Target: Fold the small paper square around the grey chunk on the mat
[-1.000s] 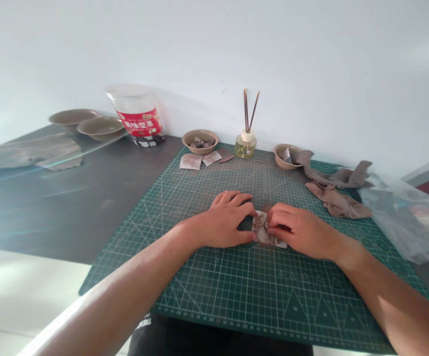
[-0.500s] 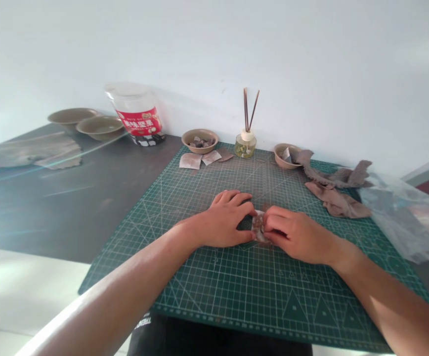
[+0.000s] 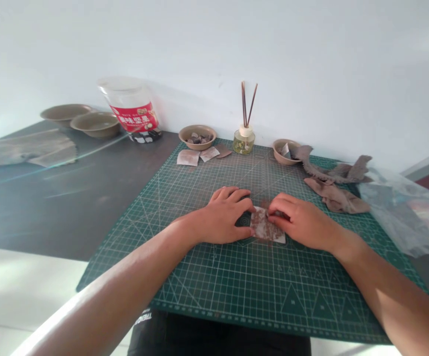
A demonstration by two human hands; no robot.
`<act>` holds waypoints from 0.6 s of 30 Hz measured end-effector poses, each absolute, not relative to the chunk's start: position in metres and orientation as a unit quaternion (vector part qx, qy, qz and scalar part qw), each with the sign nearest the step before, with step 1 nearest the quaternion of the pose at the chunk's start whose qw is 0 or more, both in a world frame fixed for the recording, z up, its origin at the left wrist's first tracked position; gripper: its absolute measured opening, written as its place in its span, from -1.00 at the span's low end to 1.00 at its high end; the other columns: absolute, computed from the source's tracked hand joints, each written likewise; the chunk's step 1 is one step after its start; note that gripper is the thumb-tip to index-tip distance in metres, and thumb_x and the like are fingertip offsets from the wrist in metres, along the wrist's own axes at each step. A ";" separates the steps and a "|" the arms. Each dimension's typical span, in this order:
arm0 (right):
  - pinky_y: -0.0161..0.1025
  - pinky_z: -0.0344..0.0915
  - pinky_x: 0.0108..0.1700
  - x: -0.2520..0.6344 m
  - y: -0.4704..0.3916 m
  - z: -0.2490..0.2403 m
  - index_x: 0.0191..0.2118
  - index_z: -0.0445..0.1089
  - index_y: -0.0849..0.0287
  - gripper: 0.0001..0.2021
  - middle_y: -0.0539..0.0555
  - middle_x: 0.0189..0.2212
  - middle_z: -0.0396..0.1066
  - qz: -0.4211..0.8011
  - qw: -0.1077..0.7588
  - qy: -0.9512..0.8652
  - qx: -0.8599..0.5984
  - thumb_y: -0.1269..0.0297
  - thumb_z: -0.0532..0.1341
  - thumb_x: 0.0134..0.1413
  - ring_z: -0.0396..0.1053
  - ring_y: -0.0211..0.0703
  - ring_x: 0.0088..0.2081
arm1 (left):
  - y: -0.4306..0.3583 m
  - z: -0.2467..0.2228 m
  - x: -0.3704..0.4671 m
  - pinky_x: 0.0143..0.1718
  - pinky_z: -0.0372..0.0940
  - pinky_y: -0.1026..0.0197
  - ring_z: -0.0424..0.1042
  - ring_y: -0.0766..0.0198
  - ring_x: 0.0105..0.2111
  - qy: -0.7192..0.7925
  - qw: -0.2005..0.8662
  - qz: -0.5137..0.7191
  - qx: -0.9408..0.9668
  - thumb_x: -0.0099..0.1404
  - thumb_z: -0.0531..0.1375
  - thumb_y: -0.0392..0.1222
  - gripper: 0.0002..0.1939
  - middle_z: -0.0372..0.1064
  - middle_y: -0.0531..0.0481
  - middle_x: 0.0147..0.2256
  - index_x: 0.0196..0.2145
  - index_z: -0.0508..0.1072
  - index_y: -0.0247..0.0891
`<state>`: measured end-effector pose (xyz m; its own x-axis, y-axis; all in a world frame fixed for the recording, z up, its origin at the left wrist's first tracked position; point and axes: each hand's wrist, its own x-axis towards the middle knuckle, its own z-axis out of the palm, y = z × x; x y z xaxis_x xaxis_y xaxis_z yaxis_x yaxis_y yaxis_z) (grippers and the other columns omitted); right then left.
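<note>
A small whitish square piece with brown smears (image 3: pixel 265 228) lies flat on the green cutting mat (image 3: pixel 236 282). Its left edge is touched by the thumb and a fingertip of my left hand (image 3: pixel 226 216), whose fingers are spread. Over its upper right part, my right hand (image 3: pixel 303 221) has its fingertips pinched together; what they hold, if anything, is hidden. Brown powder marks the mat around the piece.
At the back stand a bowl of fragments (image 3: pixel 197 137), a reed diffuser (image 3: pixel 243 140) and another bowl (image 3: pixel 285 152). Brown cloths (image 3: pixel 338 198) and a clear plastic bag (image 3: pixel 396 217) lie right. A plastic tub (image 3: pixel 135 111) stands left, beside bowls (image 3: pixel 96 124).
My right hand has shifted slightly up and right, uncovering more of the smeared piece. My left hand stays at its left edge. The whole view has moved slightly.
</note>
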<state>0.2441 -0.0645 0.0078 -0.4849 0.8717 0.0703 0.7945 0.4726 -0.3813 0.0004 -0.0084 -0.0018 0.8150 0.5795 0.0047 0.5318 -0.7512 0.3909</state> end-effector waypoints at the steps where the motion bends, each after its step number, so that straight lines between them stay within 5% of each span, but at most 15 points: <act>1: -0.22 0.26 -0.20 0.245 -0.064 0.008 -0.21 0.37 0.10 -0.96 0.03 -0.21 0.39 0.144 0.133 -0.844 -0.500 0.32 0.17 0.29 0.39 -0.16 -0.27 | -0.008 -0.002 0.001 0.30 -0.16 -0.24 -0.12 -0.14 0.34 0.297 0.189 0.063 0.934 0.31 0.22 0.12 -0.58 0.00 -0.05 0.34 0.06 0.36 -0.04; 18: -0.24 0.25 -0.21 0.244 -0.067 0.010 -0.18 0.39 0.08 -0.92 0.02 -0.20 0.40 0.176 0.114 -0.864 -0.458 0.35 0.15 0.30 0.39 -0.19 -0.27 | -0.008 -0.002 0.001 0.29 -0.12 -0.23 -0.14 -0.14 0.35 0.300 0.189 0.055 0.934 0.32 0.21 0.14 -0.57 -0.02 -0.07 0.35 0.06 0.34 -0.06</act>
